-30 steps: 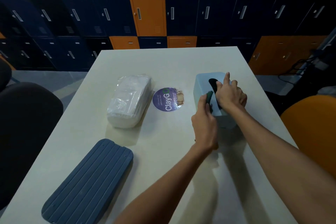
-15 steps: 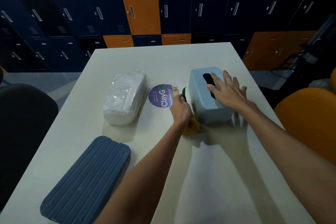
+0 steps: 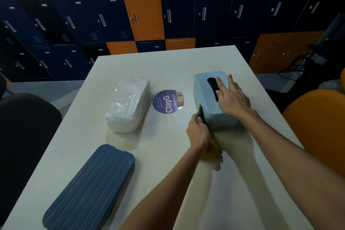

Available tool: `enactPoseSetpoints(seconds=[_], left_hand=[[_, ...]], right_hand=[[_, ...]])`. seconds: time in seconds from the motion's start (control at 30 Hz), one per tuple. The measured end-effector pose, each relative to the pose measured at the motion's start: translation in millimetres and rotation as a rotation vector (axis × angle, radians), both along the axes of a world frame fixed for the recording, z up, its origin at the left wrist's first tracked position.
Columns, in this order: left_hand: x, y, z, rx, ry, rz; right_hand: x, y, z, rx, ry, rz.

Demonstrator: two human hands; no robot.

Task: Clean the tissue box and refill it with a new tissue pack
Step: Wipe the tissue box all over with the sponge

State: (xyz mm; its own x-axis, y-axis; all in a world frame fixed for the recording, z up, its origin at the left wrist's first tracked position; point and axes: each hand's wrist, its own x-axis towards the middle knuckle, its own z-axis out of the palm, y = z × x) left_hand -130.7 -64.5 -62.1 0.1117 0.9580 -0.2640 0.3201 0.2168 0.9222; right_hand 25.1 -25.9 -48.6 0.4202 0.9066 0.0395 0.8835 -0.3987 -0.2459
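1. On the table (image 3: 168,65), a wrapped tissue pack (image 3: 128,104) lies left of a round purple sticker (image 3: 168,101). A ribbed dark-blue panel (image 3: 91,186) lies nearer the person.
2. The tissue box (image 3: 209,99) stands right of the sticker.
3. The right hand (image 3: 233,99) lies flat on the box top, fingers straight.
4. The left hand (image 3: 198,132) grips a green-faced sponge (image 3: 201,114) against the box's left wall.

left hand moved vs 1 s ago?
Yes. The left hand, gripping a sponge, went from the top of the tissue box down to its left wall, the side facing the ClayG sticker.
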Motion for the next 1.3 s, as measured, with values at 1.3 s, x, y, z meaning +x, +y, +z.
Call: enactPoseSetpoints(seconds=[1.3], left_hand=[[3,29,32,-0.328,-0.246,-0.105]], right_hand=[[-6,-3,8,0.025,-0.001,-0.023]])
